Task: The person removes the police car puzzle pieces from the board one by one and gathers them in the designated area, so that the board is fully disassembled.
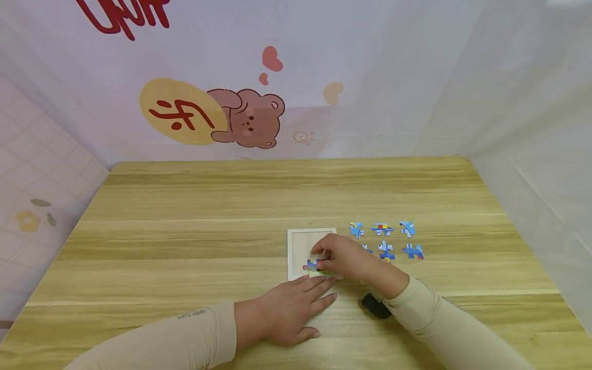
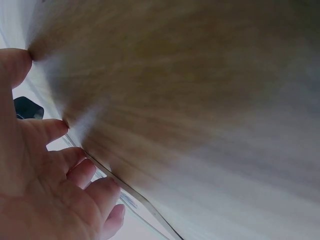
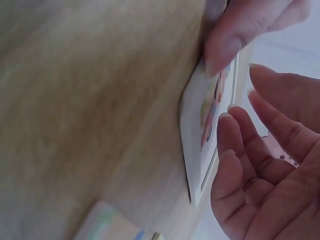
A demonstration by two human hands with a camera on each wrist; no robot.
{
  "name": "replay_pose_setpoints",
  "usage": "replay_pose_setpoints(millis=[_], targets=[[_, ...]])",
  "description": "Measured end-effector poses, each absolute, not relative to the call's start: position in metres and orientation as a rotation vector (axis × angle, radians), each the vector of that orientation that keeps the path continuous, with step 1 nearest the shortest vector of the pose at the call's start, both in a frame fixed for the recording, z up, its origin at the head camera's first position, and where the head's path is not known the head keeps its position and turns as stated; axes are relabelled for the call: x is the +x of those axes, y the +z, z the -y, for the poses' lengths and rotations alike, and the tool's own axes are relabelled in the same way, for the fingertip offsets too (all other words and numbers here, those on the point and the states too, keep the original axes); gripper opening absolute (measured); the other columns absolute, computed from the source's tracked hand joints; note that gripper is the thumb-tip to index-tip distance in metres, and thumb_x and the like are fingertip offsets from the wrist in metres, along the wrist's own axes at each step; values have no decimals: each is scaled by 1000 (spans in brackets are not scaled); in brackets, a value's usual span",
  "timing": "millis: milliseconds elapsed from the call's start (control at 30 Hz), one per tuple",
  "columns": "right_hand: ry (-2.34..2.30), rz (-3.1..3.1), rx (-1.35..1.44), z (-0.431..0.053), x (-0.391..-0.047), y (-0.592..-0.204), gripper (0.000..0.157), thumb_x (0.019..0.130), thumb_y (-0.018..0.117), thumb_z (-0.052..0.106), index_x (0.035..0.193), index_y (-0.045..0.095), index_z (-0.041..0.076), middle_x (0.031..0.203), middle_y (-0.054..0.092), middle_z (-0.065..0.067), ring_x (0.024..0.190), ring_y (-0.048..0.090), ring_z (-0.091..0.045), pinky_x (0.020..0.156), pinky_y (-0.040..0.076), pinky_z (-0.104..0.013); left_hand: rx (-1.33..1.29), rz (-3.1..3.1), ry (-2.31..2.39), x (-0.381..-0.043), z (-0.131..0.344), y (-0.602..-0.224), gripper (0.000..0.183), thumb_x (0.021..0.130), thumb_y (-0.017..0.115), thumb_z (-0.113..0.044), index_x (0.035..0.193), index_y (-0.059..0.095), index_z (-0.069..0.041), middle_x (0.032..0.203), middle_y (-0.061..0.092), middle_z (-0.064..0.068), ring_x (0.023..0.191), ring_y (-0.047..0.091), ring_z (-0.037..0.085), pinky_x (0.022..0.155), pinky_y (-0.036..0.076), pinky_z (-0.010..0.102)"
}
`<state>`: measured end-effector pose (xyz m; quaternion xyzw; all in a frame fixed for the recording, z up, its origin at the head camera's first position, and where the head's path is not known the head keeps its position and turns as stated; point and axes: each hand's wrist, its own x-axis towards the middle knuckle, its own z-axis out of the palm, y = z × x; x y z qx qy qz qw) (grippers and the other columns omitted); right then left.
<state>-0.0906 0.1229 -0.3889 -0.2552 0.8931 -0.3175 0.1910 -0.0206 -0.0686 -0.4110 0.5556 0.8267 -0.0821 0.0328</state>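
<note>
A square, pale wooden puzzle tray (image 1: 290,254) lies on the table. Jigsaw pieces (image 1: 312,265) with blue, red and green print sit in its near right part, partly covered by my right hand (image 1: 350,257). That hand hovers over the tray with bent, loose fingers. In the right wrist view, its thumb (image 3: 285,95) stands apart from the other fingers, and nothing shows between them. My left hand (image 1: 293,312) lies palm down on the table, its fingers spread and its fingertips at the tray's near edge. The left wrist view shows those fingers (image 2: 102,195) against the tray's side.
Several loose jigsaw pieces (image 1: 382,229) lie in rows right of the tray, some partly hidden by my right hand and forearm. A black device (image 1: 375,306) sits at my right wrist. Behind the table hangs a pale curtain (image 1: 393,77) with a printed bear.
</note>
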Motion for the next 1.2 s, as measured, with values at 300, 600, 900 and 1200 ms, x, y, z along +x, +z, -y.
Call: replay_pose_setpoints(millis=[300, 600, 900, 1200], targets=[[-878, -2488, -717, -118, -89, -391, 18, 83, 70, -1, 101, 69, 3, 89, 61, 0, 72, 52, -8, 66, 46, -23, 1703, -2539, -265, -20, 68, -410, 66, 98, 38, -54, 150, 35, -14, 158, 26, 9, 144, 25, 20, 113, 29, 32], [-834, -2500, -701, -113, -89, -392, 17, 82, 69, -4, 98, 69, 2, 82, 58, 0, 73, 51, -10, 67, 45, -23, 1693, -2539, -274, -21, 69, -410, 66, 98, 37, -55, 151, 34, -15, 158, 25, 9, 145, 24, 20, 113, 28, 32], [-856, -2476, -646, -111, -89, -390, 18, 82, 67, -7, 97, 70, 3, 83, 58, 0, 73, 51, -11, 67, 46, -25, 1696, -2544, -273, -20, 68, -411, 66, 98, 38, -55, 150, 35, -15, 158, 25, 9, 144, 24, 20, 113, 28, 32], [-921, -2459, -650, -113, -91, -393, 14, 85, 66, -5, 92, 70, 6, 83, 58, 2, 76, 50, -11, 69, 45, -25, 1705, -2543, -269, -21, 68, -411, 66, 98, 38, -55, 150, 36, -15, 157, 26, 10, 144, 25, 21, 113, 28, 32]])
